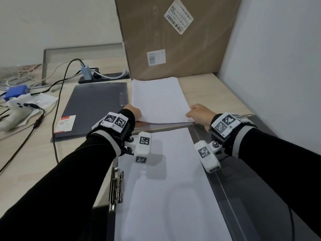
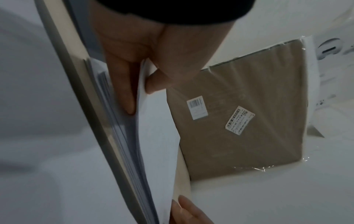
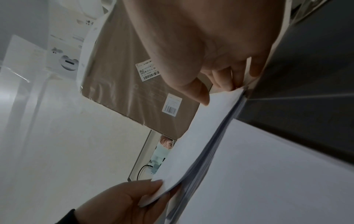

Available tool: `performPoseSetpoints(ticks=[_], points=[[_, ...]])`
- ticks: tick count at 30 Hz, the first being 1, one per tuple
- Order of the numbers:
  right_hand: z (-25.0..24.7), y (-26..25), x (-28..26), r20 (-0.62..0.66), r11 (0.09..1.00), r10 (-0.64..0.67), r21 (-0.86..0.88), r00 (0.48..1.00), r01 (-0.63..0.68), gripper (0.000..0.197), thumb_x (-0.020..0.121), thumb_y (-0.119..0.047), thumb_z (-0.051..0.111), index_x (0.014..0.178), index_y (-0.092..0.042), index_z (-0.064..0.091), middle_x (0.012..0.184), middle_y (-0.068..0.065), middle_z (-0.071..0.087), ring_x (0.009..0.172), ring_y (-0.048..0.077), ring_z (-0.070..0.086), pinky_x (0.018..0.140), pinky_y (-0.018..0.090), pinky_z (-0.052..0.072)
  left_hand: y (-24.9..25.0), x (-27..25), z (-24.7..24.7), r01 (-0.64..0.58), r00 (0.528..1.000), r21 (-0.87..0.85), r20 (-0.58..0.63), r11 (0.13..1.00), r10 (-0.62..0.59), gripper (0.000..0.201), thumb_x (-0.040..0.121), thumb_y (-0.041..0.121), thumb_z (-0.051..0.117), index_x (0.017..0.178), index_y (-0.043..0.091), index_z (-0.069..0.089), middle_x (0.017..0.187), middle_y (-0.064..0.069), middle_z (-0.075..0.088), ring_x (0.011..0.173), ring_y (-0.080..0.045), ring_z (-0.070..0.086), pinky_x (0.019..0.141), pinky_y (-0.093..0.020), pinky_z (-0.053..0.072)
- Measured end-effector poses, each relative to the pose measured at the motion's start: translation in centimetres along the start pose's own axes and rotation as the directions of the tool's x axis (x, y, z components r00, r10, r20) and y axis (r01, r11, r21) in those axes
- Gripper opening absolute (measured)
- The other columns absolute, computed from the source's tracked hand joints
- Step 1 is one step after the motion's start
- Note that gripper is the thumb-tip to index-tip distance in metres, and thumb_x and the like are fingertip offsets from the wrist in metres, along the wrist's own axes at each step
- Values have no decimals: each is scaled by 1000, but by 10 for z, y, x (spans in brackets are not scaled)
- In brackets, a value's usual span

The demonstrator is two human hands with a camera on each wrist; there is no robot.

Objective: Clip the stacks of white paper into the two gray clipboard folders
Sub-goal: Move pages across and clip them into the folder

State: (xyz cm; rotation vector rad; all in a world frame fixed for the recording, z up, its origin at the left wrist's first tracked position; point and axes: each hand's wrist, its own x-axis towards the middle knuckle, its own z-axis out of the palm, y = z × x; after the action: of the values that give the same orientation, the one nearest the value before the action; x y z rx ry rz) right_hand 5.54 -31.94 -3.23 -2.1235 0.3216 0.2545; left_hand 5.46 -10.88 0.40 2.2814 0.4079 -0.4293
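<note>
- Head view: I've got both hands on the far stack of white paper, which lies on the desk between the closed gray folder on the left and the wall on the right.
- My left hand has the stack's near-left corner and my right hand the near-right corner, and the near edge is lifted a little off the desk.
- Just nearer to me lies the open gray clipboard folder with a second white stack on it and its metal clip at the left edge.
- A big cardboard box stands behind the far stack; a power strip and cables sit off to the left.
- Left wrist view: my left hand is pinching sheets, thumb on top and a finger tucked under the top pages; the sheets below fan apart at the edge.
- The right hand's fingertips show at the bottom, touching the same paper.
- Right wrist view: my right hand pinches the corner, thumb on top and fingers curled beneath.
- The paper looks clean and blank, its edge slightly splayed, and the left hand grips the other corner.
</note>
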Motion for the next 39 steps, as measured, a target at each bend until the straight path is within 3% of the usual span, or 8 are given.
performPoseSetpoints(ticks=[3,7,10,13,19,28,33,39], points=[[-1,-2,0,-27,999,-8,49,1000,9,37,90,-11,50,124,4,50,126,20,56,106,31,56,97,41,44,-6,-3,-5,-172,976,286,-82,943,203,49,100,43,24,105,6,55,98,-9,63,115,-25,58,96,-26,41],[-8,-6,-4,-69,991,-39,124,997,48,20,91,-27,54,92,-8,54,82,7,52,68,19,49,63,26,40,-17,12,-5,-109,991,-578,-127,809,42,39,96,-2,38,135,2,43,131,-21,54,76,-16,59,66,-26,56],[-18,-9,-9,-35,956,-48,289,998,56,43,86,-38,62,114,-6,59,115,5,66,104,23,63,93,36,49,-28,-1,-9,-161,986,-663,-69,731,155,37,92,-11,40,127,1,43,130,-20,49,91,-25,58,66,-30,60],[-31,-20,-24,68,809,-110,586,992,49,35,90,-20,60,121,-5,57,117,9,66,98,22,66,90,37,54,-37,-24,-14,-209,953,-700,11,682,304,26,94,-7,42,116,7,43,125,-13,51,103,-30,57,59,-27,61],[-50,-37,-64,0,705,-282,678,959,208,22,93,-2,51,111,-13,60,125,12,61,107,27,62,89,38,54,-49,-53,-22,-365,894,-547,19,753,447,30,87,-4,56,110,14,51,115,-8,62,106,-29,61,99,-44,48],[-17,-8,-116,-44,736,-291,628,956,253,36,87,-3,61,122,-1,56,120,16,63,104,30,63,92,39,52,-43,-80,-3,-370,902,-694,-110,617,417,43,87,1,59,129,1,51,120,-12,64,96,-24,64,77,-30,53],[-9,-2,-122,-194,783,-189,561,963,267,31,86,-11,65,115,-1,61,113,14,66,104,30,63,96,41,49,-42,-88,10,-340,928,-603,-90,722,362,65,70,36,72,126,8,56,124,-8,64,111,-27,62,103,-46,45],[-17,-2,-137,-244,816,-226,481,943,320,28,86,-10,65,113,-1,63,115,17,66,98,25,63,95,41,50,-36,-102,6,-394,912,-634,-180,665,369,55,75,27,70,124,6,58,121,-12,66,110,-29,64,101,-48,47]])
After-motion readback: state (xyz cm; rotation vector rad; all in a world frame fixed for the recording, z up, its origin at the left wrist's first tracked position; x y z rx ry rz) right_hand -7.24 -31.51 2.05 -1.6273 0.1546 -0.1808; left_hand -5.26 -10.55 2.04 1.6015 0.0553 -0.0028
